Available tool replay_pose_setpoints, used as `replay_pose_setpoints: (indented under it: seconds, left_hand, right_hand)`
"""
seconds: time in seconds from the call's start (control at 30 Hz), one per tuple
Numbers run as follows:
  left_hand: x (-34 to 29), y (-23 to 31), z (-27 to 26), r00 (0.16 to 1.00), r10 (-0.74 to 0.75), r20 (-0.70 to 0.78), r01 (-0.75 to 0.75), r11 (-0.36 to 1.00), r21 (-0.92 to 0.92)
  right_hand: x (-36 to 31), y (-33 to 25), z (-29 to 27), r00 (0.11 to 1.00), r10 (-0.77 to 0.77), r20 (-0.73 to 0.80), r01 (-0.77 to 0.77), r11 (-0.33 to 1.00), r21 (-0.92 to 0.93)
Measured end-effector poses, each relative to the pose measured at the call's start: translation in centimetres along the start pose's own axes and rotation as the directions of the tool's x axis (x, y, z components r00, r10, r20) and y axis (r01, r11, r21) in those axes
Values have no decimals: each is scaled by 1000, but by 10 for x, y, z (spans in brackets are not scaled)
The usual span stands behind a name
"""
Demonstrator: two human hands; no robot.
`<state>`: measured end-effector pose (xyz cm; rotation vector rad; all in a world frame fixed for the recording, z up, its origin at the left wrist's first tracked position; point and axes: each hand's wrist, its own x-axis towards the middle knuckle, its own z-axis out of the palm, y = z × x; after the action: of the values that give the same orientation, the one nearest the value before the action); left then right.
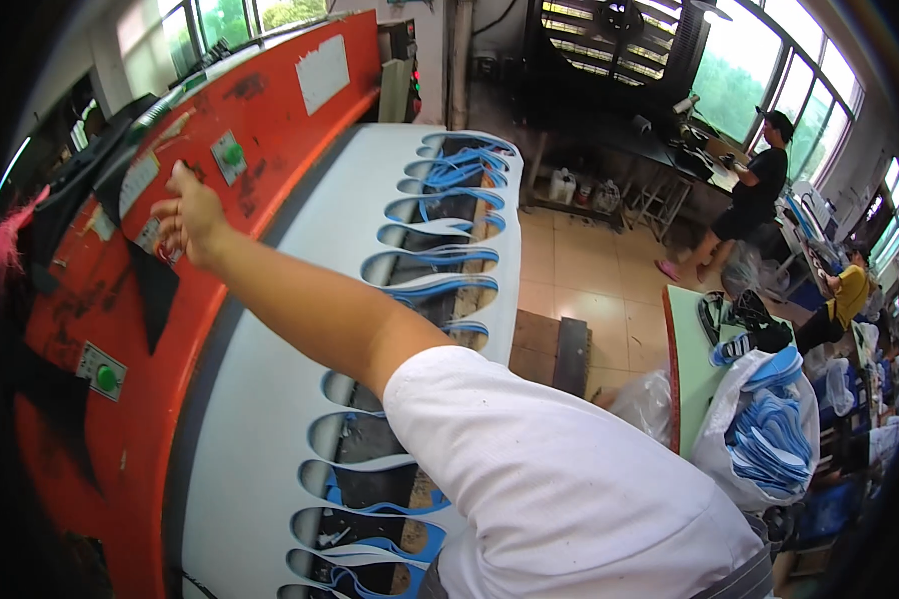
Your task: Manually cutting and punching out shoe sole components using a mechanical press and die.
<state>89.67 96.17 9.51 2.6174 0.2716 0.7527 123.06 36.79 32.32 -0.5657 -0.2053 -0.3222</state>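
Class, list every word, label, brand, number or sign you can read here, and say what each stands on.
No text can be read.
White rectangular sheet on the red metal machine: any print too faint and small.
Two grey metal plates behind round green buttons: any markings too small.
Pale oblong sticker left of the upper plate: too blurred.

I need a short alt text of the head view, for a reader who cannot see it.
One bare hand is stretched toward a red machine with green buttons, its arm over a white sheet with rounded cut-outs. At right, a white bag holds blue sole-shaped pieces; beyond are two other people.
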Motion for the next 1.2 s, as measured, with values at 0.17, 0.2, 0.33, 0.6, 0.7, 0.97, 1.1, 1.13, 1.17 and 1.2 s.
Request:
replay_pose_setpoints:
  seconds: [0.17, 0.2, 0.33, 0.6, 0.7, 0.97, 1.1, 1.13, 1.17, 1.2]
  left_hand:
    - [2, 63, 6, 995, -56, 83, 47, 993, 108]
    - [-2, 63, 3, 995, -37, 96, 28, 995, 95]
    - [-17, 63, -3, 984, 165, 61, -164, 986, -14]
    - [-14, -45, 52, 959, 254, -124, -265, 962, -72]
    - [5, -65, 67, 987, 160, -28, -161, 986, -49]
    - [20, -60, 43, 996, -21, 90, 34, 989, -142]
    - [14, -75, 18, 998, 34, 56, -24, 984, -175]
    - [13, -63, 26, 998, 28, 59, -15, 976, -219]
    - [8, -59, 23, 983, -7, 186, 58, 960, -274]
    - [-10, -59, 29, 993, -60, 106, 90, 950, -299]
  right_hand:
    - [-90, 107, -51, 994, 94, 54, -53, 856, -514]
    - [-109, 131, -39, 981, 164, 104, -71, 800, -595]
    - [-193, 217, 27, 853, 180, 490, 310, 581, -753]
    - [-292, 402, 115, 267, 633, 727, 672, 419, -611]
    - [-271, 455, 144, 175, 689, 704, 876, 217, -430]
    - [-285, 527, 203, -310, 946, 91, 950, 313, -19]
    - [-310, 569, 210, -441, 886, 141, 876, 459, -148]
    - [-294, 583, 181, -563, 804, 191, 817, 576, -15]
    - [-297, 589, 154, -534, 821, 202, 845, 528, 86]
    - [-312, 585, 160, -606, 783, 140, 795, 589, 143]
